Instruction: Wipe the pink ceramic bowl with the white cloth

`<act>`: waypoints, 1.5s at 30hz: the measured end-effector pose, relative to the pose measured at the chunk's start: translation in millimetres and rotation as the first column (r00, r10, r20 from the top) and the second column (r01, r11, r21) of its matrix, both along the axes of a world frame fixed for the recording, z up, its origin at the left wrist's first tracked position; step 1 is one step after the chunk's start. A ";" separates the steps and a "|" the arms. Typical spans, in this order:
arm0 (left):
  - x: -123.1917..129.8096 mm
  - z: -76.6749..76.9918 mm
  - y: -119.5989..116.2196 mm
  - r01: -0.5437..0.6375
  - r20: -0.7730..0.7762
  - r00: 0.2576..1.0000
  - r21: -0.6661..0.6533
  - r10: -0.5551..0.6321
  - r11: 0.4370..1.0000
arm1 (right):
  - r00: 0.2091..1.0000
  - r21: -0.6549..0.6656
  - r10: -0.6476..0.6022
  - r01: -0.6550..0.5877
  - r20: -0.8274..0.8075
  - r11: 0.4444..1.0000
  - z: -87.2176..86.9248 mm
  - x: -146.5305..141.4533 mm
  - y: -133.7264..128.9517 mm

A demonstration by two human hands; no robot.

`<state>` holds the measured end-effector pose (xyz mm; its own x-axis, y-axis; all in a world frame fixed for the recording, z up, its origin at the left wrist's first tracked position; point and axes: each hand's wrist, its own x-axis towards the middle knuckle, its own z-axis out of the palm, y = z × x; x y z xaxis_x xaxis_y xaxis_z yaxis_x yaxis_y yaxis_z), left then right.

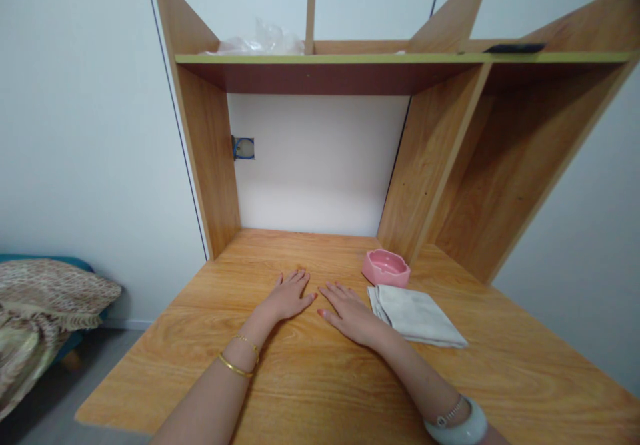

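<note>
My left hand (289, 296) lies palm down on the wooden desk (310, 385), its fingers stretched out and holding nothing. Beside it, my right hand (351, 313) also rests flat on the desk with fingers extended and nothing in its grasp. A folded pale grey cloth (417, 315) lies just to the right of my right hand; I cannot tell whether they touch. Behind that cloth sits a pink ashtray (385, 268) with notches in its rim. Gold bracelets circle my left wrist, and a pale bangle is on my right wrist.
A wooden shelf unit (330, 60) rises from the desk's back, with upright panels at both sides. Clear plastic wrapping (265, 40) and a dark flat object (515, 48) lie on its upper shelf. A wall socket box (245, 148) shows behind. A blanket-covered seat (47, 298) stands at left.
</note>
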<state>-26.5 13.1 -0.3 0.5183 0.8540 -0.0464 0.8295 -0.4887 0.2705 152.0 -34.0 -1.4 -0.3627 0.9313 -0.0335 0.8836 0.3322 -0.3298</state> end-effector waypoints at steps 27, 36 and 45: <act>-0.4 -1.3 0.5 0.005 -0.001 1.000 0.006 -0.004 1.000 | 1.000 0.011 0.006 -0.006 -0.001 1.000 -1.8 0.8 0.8; -1.1 0.9 -1.3 0.011 0.022 1.000 -0.002 -0.011 1.000 | 1.000 0.013 0.008 -0.008 0.007 1.000 -1.8 0.9 1.6; -1.2 4.1 -4.0 0.011 0.042 0.999 -0.010 -0.011 1.000 | 1.000 0.006 0.006 -0.006 0.007 1.000 0.2 0.1 0.4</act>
<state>-27.7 9.1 3.8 0.5294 0.8477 -0.0331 0.8117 -0.4948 0.3103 152.2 -33.6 -1.2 -0.3677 0.9294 -0.0304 0.8841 0.3392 -0.3215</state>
